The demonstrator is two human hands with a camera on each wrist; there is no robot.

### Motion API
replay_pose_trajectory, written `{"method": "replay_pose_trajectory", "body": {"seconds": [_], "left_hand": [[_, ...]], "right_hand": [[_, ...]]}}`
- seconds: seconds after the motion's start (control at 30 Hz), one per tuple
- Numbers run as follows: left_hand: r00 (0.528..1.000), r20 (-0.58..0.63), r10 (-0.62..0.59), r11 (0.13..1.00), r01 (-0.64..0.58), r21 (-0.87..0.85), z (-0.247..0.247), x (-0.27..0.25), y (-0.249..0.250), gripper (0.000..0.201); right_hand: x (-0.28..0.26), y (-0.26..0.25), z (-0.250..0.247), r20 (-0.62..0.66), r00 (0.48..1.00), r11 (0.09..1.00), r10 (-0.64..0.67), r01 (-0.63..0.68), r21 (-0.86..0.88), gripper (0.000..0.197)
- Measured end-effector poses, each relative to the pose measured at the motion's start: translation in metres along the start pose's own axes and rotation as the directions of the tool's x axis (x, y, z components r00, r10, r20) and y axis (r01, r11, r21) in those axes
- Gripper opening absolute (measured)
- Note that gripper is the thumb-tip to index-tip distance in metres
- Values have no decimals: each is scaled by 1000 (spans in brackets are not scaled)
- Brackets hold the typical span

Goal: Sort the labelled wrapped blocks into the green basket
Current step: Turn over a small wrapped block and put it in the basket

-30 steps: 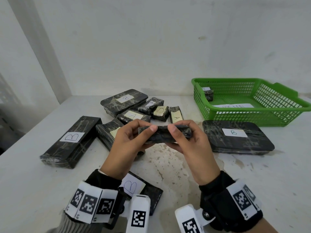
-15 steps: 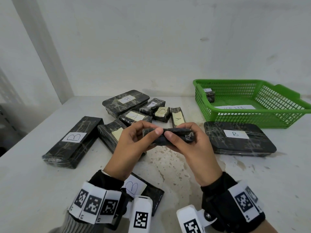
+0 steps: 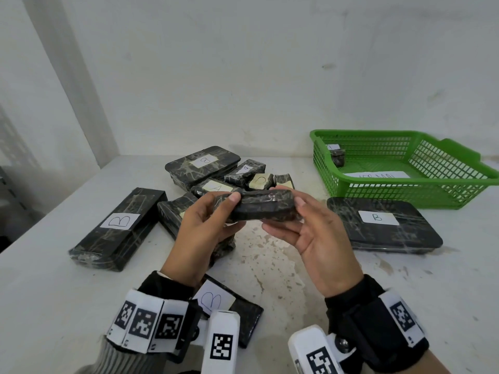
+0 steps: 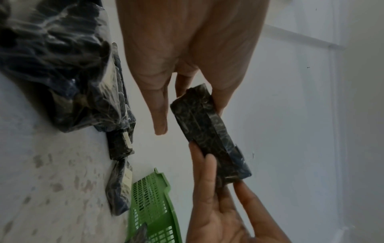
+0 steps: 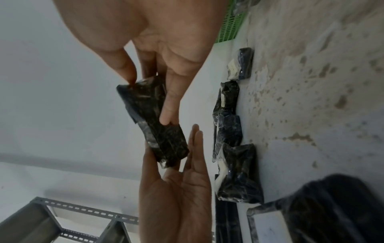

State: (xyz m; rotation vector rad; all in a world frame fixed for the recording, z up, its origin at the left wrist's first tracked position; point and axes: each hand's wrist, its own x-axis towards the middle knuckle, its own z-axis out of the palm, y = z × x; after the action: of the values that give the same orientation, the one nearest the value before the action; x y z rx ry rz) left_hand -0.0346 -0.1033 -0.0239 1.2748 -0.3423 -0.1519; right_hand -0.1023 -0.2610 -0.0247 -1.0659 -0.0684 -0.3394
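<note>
A small black wrapped block (image 3: 263, 207) is held above the table between both hands, and no label shows on the side facing me. My left hand (image 3: 216, 214) pinches its left end with the thumb on top. My right hand (image 3: 297, 211) holds the right end, thumb on the end and fingers underneath. In the left wrist view the block (image 4: 209, 134) runs from my left hand (image 4: 187, 102) to the right hand (image 4: 218, 205). In the right wrist view my right hand (image 5: 149, 92) pinches the block (image 5: 151, 121). The green basket (image 3: 405, 193) stands at the back right with one small block (image 3: 337, 156) inside.
A long block marked B (image 3: 118, 228) lies left, a flat B block (image 3: 383, 225) in front of the basket, another B block (image 3: 224, 306) near my left wrist. Several smaller labelled blocks (image 3: 216, 188) cluster at the back centre. A paper slip (image 3: 378, 174) lies in the basket.
Both hands have turned the block so a broad face tilts toward me. The thumbs have moved apart to its ends and the right palm now faces up.
</note>
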Motion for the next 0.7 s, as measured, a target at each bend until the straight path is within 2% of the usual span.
{"method": "replay_pose_trajectory", "body": {"seconds": [0.07, 0.13, 0.23, 0.3, 0.43, 0.53, 0.63, 0.7], "left_hand": [[999, -43, 3, 1000, -2, 30, 0, 1, -1, 39], [997, -77, -3, 995, 10, 96, -2, 1, -2, 26], [997, -68, -39, 991, 47, 124, -2, 1, -3, 13], [999, -11, -52, 984, 53, 168, 0, -1, -1, 16], [989, 137, -64, 963, 25, 269, 5, -8, 5, 40], [971, 226, -75, 965, 14, 260, 5, -11, 6, 43], [970, 238, -40, 966, -24, 258, 7, -12, 6, 45], [971, 237, -11, 965, -52, 257, 7, -11, 6, 41]], "right_hand": [[0, -1, 0, -5, 999, 997, -50, 50, -55, 35], [-1, -1, 0, -24, 993, 982, -116, 111, -154, 31], [-1, 2, -3, -34, 986, 963, -165, 154, -220, 20], [0, 4, -4, -23, 981, 958, -191, 181, -221, 13], [1, 6, -7, 23, 963, 934, -267, 265, -241, 10], [2, 6, -9, 39, 963, 940, -266, 268, -214, 24], [2, 6, -7, 68, 973, 950, -220, 230, -212, 47], [1, 6, -5, 102, 976, 950, -191, 210, -230, 50]]}}
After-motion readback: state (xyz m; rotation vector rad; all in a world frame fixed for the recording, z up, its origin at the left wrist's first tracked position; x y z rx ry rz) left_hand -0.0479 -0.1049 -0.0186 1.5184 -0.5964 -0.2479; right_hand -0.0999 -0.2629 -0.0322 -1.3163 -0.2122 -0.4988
